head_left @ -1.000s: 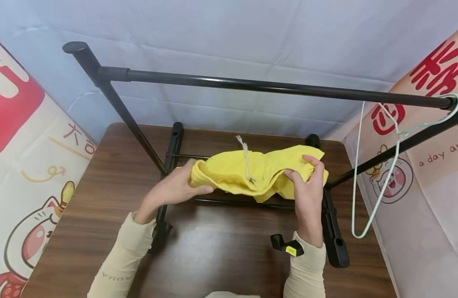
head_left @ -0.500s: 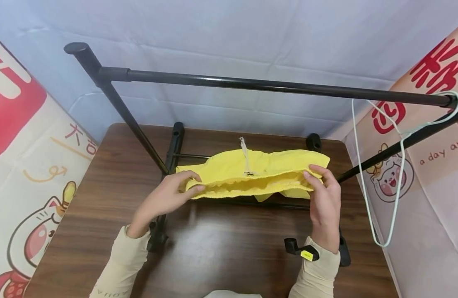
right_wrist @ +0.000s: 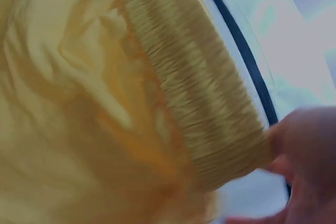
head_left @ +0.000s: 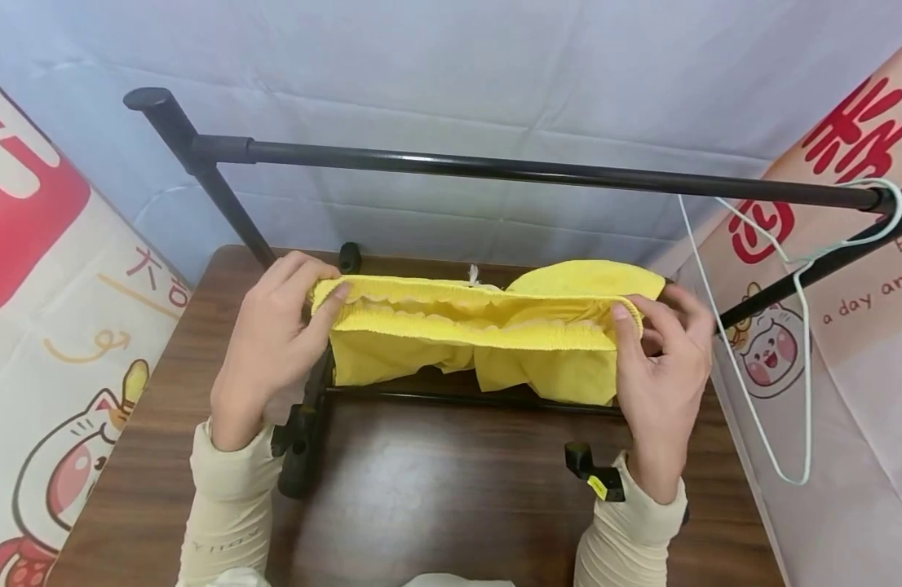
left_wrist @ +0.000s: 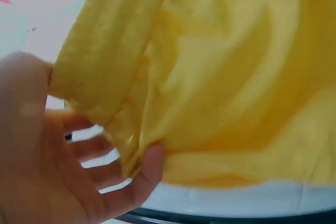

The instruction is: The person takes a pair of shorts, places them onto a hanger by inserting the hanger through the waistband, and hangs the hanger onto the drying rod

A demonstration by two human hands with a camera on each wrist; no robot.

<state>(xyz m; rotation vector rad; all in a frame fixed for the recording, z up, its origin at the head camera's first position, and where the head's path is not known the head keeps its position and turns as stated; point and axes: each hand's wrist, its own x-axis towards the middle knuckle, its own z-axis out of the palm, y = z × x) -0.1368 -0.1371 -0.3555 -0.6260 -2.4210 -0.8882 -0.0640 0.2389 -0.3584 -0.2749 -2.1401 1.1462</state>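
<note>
Stretched between my hands is a pair of yellow shorts [head_left: 480, 333], its gathered elastic waistband facing me and gaping a little. My left hand [head_left: 263, 346] pinches the left end of the waistband between thumb and fingers. At the other end, my right hand [head_left: 664, 367] holds the band with its thumb on the near side. The white drawstring [head_left: 474, 274] barely shows behind the upper edge. Below the band hang the legs, partly bunched. In the left wrist view, the yellow cloth [left_wrist: 226, 87] fills most of the picture; the right wrist view shows the ribbed waistband [right_wrist: 184, 82] close up.
A black garment rack stands on the brown wooden table [head_left: 422, 481], its top bar [head_left: 495, 167] crossing beyond the shorts. A pale green hanger [head_left: 806, 350] hangs at the bar's right end. Cloth walls enclose the back and sides.
Both hands have spread apart and the shorts have risen, waistband pulled straighter and turned toward me. The drawstring, plainly seen earlier, is now mostly hidden. The hanger has swung slightly.
</note>
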